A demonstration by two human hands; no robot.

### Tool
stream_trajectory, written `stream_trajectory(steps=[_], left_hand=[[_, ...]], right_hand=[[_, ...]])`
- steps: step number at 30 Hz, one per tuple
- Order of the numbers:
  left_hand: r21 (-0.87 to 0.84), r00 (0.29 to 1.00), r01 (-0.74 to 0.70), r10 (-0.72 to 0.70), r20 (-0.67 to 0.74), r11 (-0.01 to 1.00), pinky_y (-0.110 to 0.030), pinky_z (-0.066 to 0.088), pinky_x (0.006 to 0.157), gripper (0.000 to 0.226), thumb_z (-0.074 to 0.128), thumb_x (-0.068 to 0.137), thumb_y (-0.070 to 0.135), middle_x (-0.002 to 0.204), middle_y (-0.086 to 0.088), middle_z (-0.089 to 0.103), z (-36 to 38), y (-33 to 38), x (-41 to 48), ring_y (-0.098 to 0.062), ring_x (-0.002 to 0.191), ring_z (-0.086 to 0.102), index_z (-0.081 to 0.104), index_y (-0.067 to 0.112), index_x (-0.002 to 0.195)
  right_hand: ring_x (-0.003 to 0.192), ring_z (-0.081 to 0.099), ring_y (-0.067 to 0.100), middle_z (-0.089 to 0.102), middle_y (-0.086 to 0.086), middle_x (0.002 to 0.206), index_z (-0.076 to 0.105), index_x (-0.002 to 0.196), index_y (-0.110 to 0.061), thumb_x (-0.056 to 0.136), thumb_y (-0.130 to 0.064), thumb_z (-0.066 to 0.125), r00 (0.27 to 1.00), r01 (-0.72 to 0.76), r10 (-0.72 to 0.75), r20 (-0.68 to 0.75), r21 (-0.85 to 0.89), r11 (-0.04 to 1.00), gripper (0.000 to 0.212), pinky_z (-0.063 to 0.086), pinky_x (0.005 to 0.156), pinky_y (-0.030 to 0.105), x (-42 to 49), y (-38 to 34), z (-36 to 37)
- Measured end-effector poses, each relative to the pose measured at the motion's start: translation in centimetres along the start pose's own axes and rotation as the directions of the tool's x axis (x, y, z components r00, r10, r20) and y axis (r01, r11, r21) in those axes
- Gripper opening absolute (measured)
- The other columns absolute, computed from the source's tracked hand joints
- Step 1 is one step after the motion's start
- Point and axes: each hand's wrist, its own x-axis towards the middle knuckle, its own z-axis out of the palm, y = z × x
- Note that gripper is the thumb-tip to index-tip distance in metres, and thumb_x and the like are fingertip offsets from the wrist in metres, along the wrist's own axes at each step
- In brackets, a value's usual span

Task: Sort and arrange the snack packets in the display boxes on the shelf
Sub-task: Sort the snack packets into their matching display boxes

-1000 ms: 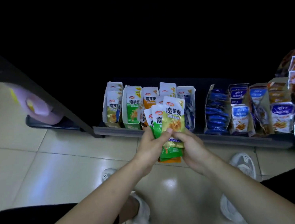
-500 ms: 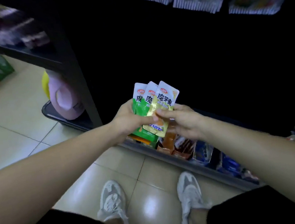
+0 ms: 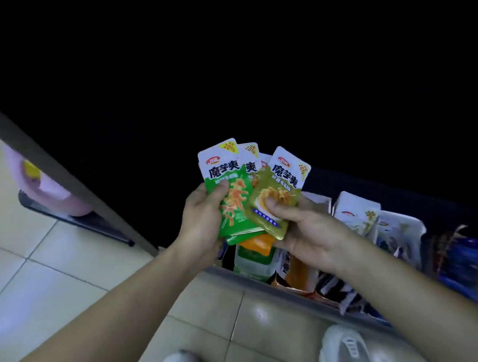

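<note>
I am gripping a fan of packets in my left hand [image 3: 203, 216], green packet [image 3: 232, 209] on top, and pinching the yellow packet [image 3: 277, 197] with my right hand [image 3: 302, 227], above the display boxes [image 3: 355, 210] on the shelf [image 3: 276, 281]. I am judging the fan loose: pulling one free risks dragging others onto the floor [image 3: 59, 267].

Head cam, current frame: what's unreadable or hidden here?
All head view:
- Packets behind the green packet in the left hand: count hidden by it.
- Display boxes: contents mostly covered by the right hand and its olive packet.
- Blue packets at right: motion-blurred, cut by the edge.
- Shelf interior above: too dark.
</note>
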Motion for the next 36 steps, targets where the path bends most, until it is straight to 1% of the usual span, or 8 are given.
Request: stream_trajectory(steps=[6,9,17,23,27,30,33,36], left_hand=[[-0.127,0.996,0.086,-0.084,0.023,0.988,-0.038,0.06,0.073,0.023,0.052,0.105,0.021,0.111,-0.004,0.076,1.0,-2.2,-0.4,-0.023,0.097,0.075,0.062,0.019,0.127],[-0.134,0.998,0.06,-0.057,0.021,0.989,-0.038,0.061,0.076,0.024,0.05,0.106,0.019,0.114,-0.004,0.075,0.7,-2.7,-0.3,-0.023,0.101,0.074,0.062,0.016,0.127],[0.0,0.992,-0.126,0.126,-0.021,0.992,-0.06,0.054,0.095,0.02,0.051,0.104,0.009,0.119,-0.015,0.071,-0.2,-5.7,1.1,-0.034,0.111,0.069,0.057,0.004,0.123],[-0.034,0.993,-0.087,0.09,0.079,0.996,-0.048,0.061,0.086,0.027,0.05,0.104,0.008,0.12,-0.018,0.071,0.8,-5.8,0.3,-0.034,0.108,0.07,0.055,-0.002,0.128],[-0.026,0.994,-0.113,0.113,0.002,0.993,-0.051,0.06,0.085,0.019,0.055,0.103,0.011,0.113,-0.017,0.073,-0.2,-4.7,0.7,-0.035,0.104,0.071,0.064,0.001,0.117],[-0.008,0.981,-0.154,0.152,-0.12,0.988,-0.046,0.059,0.072,0.01,0.061,0.101,0.014,0.093,-0.007,0.073,-0.9,-4.0,0.8,-0.029,0.089,0.072,0.07,0.013,0.098],[0.066,0.954,-0.229,0.238,-0.182,0.971,-0.045,0.052,0.066,0.022,0.064,0.097,0.014,0.081,-0.002,0.069,-1.2,-3.0,0.7,-0.029,0.081,0.068,0.069,0.023,0.078],[0.167,0.913,-0.35,0.375,-0.16,0.922,-0.041,0.056,0.066,0.018,0.069,0.093,0.012,0.08,-0.002,0.071,-1.0,-2.6,0.5,-0.023,0.076,0.067,0.074,0.024,0.08]], right_hand=[[0.096,0.072,0.029,0.073,0.016,0.11,0.058,0.125,0.002,0.088,0.005,0.065,0.954,0.18,-0.2,-0.223,-0.106,0.978,0.038,0.061,0.07,0.035,-1.0,0.8,-2.7],[0.093,0.073,0.028,0.074,0.014,0.108,0.061,0.121,0.0,0.09,0.005,0.063,0.909,0.27,-0.317,-0.271,-0.197,0.943,0.031,0.059,0.069,0.034,-1.8,0.8,-3.7],[0.108,0.069,0.025,0.072,0.007,0.116,0.061,0.123,-0.011,0.087,-0.002,0.069,0.903,0.33,-0.4,-0.154,-0.348,0.878,0.037,0.051,0.101,0.05,-1.0,1.7,-4.3],[0.114,0.065,0.014,0.069,-0.006,0.122,0.059,0.129,-0.02,0.083,-0.009,0.077,0.875,0.331,-0.461,-0.148,-0.511,0.793,0.05,0.053,0.099,0.04,-0.2,2.1,-4.2],[0.107,0.068,0.015,0.071,-0.003,0.115,0.062,0.123,-0.018,0.088,-0.006,0.072,0.827,0.356,-0.508,-0.239,-0.478,0.803,0.038,0.055,0.095,0.039,-0.1,2.0,-4.4],[0.107,0.067,0.016,0.071,-0.004,0.114,0.061,0.122,-0.018,0.09,-0.007,0.071,0.765,0.37,-0.55,-0.334,-0.471,0.801,0.035,0.053,0.098,0.044,-0.1,1.8,-4.7],[0.102,0.069,0.011,0.072,-0.006,0.11,0.062,0.12,-0.017,0.089,-0.004,0.071,0.696,0.408,-0.583,-0.419,-0.438,0.801,0.035,0.054,0.097,0.039,-0.4,1.3,-5.3],[0.1,0.07,0.015,0.073,0.001,0.11,0.062,0.119,-0.009,0.087,-0.001,0.071,0.66,0.437,-0.603,-0.447,-0.425,0.793,0.034,0.055,0.092,0.034,-0.8,1.1,-5.8]])
